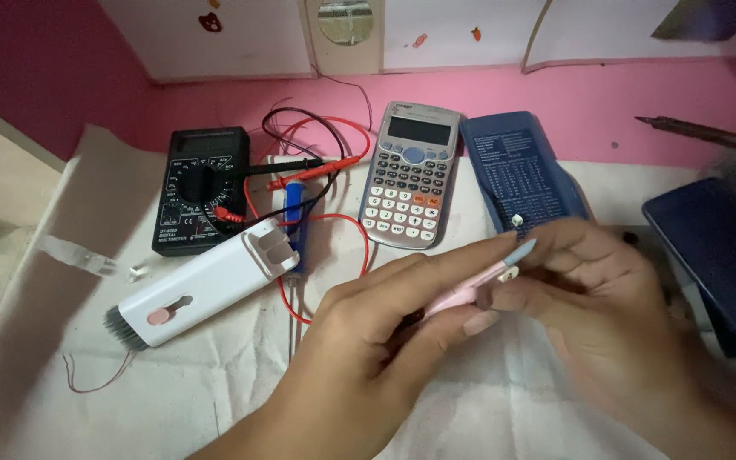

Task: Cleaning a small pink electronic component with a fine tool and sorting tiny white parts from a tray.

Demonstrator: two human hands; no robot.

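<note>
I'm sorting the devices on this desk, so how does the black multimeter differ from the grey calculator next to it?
The multimeter is black with a round dial in its middle; the calculator is silver-grey with rows of small keys. The multimeter has red and black probe leads running from it; the calculator has no wires attached. The multimeter lies farther left, beside the white cleaning tool; the calculator sits by its blue cover. Both lie flat, face up, untouched by either hand.

Pen tool (470,288) in the fingers (436,328): pale pink with light-blue tip. Beyond the fingers: calculator (409,175), silver-grey with white and orange keys; its cover (521,175), dark blue. Left of the fingers: cleaning case (210,285), white with pink slider and grey bristles; multimeter (200,189), black, with red and black leads (313,166). Wall (555,98) was pink.
</note>
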